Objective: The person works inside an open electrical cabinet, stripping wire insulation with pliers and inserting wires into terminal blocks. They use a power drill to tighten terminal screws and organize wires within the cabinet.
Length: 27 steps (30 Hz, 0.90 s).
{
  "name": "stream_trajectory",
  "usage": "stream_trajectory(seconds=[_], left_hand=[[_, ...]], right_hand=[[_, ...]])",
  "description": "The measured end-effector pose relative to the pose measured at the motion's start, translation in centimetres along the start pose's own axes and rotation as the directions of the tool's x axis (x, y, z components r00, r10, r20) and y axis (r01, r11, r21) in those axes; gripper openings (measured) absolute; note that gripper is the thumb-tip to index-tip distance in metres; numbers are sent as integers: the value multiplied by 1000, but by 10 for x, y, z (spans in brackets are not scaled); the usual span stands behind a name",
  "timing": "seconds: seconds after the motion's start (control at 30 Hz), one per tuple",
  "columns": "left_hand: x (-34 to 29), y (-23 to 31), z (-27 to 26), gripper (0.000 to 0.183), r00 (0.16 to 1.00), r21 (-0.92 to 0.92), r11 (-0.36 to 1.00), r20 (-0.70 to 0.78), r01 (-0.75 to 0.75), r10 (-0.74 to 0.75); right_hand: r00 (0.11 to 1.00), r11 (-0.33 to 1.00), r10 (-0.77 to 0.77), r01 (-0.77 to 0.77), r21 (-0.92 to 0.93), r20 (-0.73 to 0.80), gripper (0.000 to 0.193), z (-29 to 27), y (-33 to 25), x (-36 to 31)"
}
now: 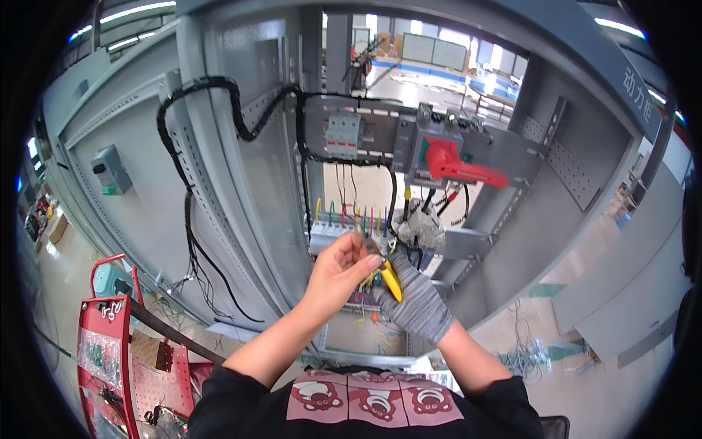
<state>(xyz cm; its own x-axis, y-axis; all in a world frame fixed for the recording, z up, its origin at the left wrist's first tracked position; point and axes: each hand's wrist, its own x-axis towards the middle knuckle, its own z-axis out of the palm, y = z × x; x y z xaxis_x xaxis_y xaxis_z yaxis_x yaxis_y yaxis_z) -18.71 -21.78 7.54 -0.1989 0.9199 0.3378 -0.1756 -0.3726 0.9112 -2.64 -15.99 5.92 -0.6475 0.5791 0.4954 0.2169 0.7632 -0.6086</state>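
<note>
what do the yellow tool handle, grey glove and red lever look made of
Yellow tool handle: maybe plastic or rubber, smooth, from its solid colour. Grey glove: probably knitted fabric, matte, judging by its heathered surface. Red lever: likely moulded plastic, slightly glossy, given its even colour.

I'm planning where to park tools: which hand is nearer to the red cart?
Left. The bare left hand is above and to the right of the red cart in the picture; the gloved right hand is farther right still.
</note>
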Motion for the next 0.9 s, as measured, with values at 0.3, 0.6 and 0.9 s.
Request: stream_trajectory(seconds=[0.3, 0.6, 0.9], left_hand=[[33, -64, -1, 34, 999, 162, 986, 7, -45, 44], [103, -103, 31, 57, 983, 379, 914, -53, -142, 175], [88, -139, 60, 55, 841, 740, 532, 85, -412, 534]], right_hand=[[927, 708, 369, -331, 624, 73, 34, 6, 22, -32], [845, 455, 531, -214, 865, -70, 28, 2, 42, -84], [766, 813, 545, -385, 436, -339, 34, -56, 93, -116]])
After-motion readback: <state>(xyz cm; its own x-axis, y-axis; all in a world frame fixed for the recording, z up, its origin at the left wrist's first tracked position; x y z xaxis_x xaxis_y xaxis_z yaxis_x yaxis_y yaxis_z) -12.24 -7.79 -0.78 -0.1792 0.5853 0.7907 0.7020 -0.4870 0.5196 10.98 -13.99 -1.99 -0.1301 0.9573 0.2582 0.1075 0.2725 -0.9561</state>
